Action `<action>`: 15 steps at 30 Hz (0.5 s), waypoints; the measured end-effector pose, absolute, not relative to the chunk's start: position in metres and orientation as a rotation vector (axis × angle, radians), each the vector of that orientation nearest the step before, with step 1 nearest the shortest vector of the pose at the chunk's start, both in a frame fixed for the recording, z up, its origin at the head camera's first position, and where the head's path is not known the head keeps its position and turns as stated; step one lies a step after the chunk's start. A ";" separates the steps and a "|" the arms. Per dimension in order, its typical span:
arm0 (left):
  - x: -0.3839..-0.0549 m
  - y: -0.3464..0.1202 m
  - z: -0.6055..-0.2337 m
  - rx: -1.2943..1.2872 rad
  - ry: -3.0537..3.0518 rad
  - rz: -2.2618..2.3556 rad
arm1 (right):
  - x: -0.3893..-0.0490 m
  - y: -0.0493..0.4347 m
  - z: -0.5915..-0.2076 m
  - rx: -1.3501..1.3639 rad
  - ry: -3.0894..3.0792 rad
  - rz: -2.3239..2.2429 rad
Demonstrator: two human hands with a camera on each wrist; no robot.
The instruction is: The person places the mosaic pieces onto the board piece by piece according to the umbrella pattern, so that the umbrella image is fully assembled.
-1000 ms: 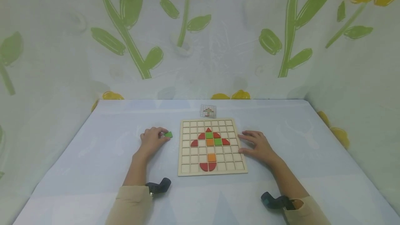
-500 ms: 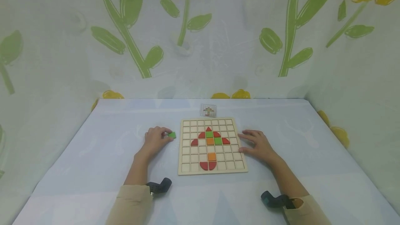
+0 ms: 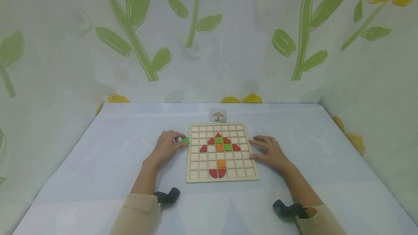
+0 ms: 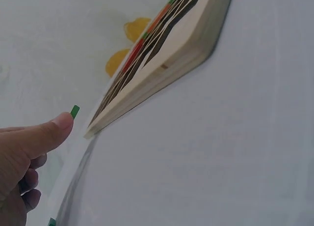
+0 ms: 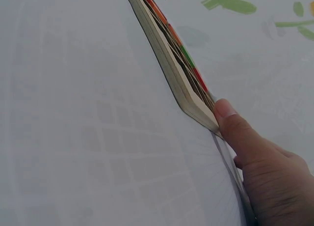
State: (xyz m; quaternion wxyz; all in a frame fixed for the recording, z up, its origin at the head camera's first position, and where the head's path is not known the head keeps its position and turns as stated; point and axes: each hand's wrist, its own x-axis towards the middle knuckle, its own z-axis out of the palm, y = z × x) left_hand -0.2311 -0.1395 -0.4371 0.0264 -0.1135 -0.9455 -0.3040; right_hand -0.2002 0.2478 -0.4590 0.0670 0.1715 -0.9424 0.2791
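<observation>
My left hand pinches a green square tile between thumb and fingertips, at the left edge of a wooden grid board. In the left wrist view the tile shows as a thin green edge above the thumb. On the board lie red quarter-round tiles, a red triangle, green squares and orange squares. My right hand rests by the board's right edge, thumb and fingers spread. In the right wrist view its thumb touches the board's rim.
A small card with a printed grid pattern lies behind the board. The white-covered table meets flower-patterned cloth walls at the back and sides. Dark wrist-worn devices stick out from both sleeves.
My left hand has carried the green tile rightward, from beside the board up to its left edge. The right hand and the board have stayed in place.
</observation>
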 end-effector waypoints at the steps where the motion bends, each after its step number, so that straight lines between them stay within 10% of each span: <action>1: -0.231 -0.139 -0.436 -0.358 -2.918 -0.948 | -0.200 0.248 -0.460 0.517 -2.840 0.838; 15: -0.225 -0.121 -0.435 -0.432 -2.894 -1.080 | -0.201 0.250 -0.463 0.526 -2.818 0.822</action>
